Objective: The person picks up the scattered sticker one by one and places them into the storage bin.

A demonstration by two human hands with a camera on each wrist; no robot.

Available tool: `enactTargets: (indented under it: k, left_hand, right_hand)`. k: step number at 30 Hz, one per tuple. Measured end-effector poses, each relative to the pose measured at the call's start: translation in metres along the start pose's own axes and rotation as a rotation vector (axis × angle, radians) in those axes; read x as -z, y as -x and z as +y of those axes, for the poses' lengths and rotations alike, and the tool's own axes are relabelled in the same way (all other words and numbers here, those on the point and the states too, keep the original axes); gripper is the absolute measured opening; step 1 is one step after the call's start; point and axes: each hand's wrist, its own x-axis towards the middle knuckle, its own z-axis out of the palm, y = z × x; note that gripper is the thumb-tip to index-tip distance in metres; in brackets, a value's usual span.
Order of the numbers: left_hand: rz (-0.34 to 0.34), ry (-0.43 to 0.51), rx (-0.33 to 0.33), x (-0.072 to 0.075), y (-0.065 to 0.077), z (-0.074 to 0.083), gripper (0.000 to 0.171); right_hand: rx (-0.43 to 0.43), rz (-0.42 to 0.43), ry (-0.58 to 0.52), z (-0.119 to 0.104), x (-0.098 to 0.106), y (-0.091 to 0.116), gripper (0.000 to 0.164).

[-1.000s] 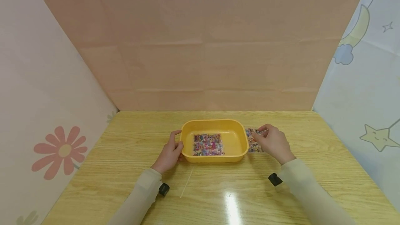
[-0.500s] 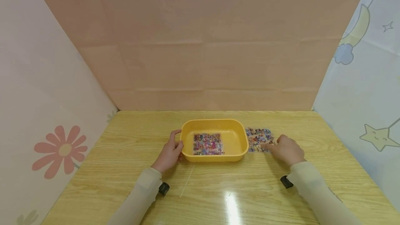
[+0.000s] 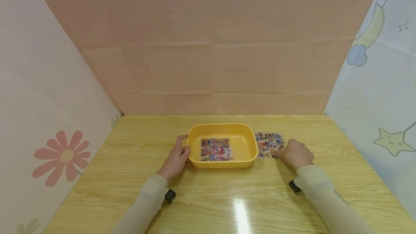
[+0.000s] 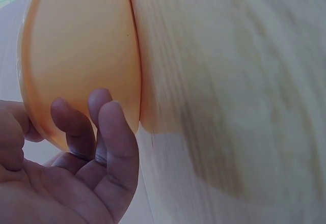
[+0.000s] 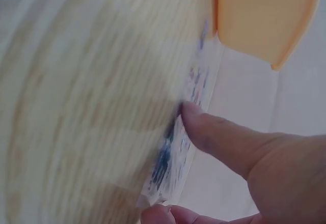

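A yellow plastic basin [image 3: 224,164] stands on the table, a sheet of small colourful printed figures [image 3: 216,150] flat on its floor. My left hand [image 3: 175,160] holds the basin's left end; in the left wrist view its curled fingers [image 4: 118,127] lie along the outer wall. Just right of the basin a second thin sheet with a similar print, a sticker sheet by its look [image 3: 269,143], lies on the table. My right hand [image 3: 296,154] pinches this sheet's near right part, thumb [image 5: 196,124] on top and fingertips at its edge.
The wooden table [image 3: 224,198] carries a thin pale strip [image 3: 194,189] in front of the basin. A pinkish-brown backdrop [image 3: 211,64] closes off the far side, with patterned panels at left and right. Each wrist wears a small black device.
My right hand has moved right, from beside the basin to the second sheet's right end, and more of that sheet shows. My left hand and the basin stay in place.
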Motion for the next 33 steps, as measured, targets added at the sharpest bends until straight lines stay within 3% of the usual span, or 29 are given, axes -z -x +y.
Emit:
enactTargets:
  k: [10, 18, 24, 33]
  left_hand:
    - [-0.004, 0.003, -0.010, -0.001, -0.001, -0.003, 0.048]
    - [-0.008, 0.011, -0.006, 0.000, -0.001, -0.003, 0.048]
    - [-0.008, 0.008, -0.005, 0.000, 0.000, -0.001, 0.048]
    - [-0.003, -0.003, -0.006, 0.000, 0.000, 0.000, 0.048]
  right_hand:
    - [0.013, -0.054, -0.090, 0.008, 0.001, -0.004, 0.052]
    - [0.062, -0.046, -0.145, 0.014, 0.002, -0.006, 0.050]
    - [0.078, -0.039, -0.146, 0.017, 0.007, -0.008, 0.031]
    - [0.090, -0.051, -0.182, 0.018, 0.008, -0.011, 0.038]
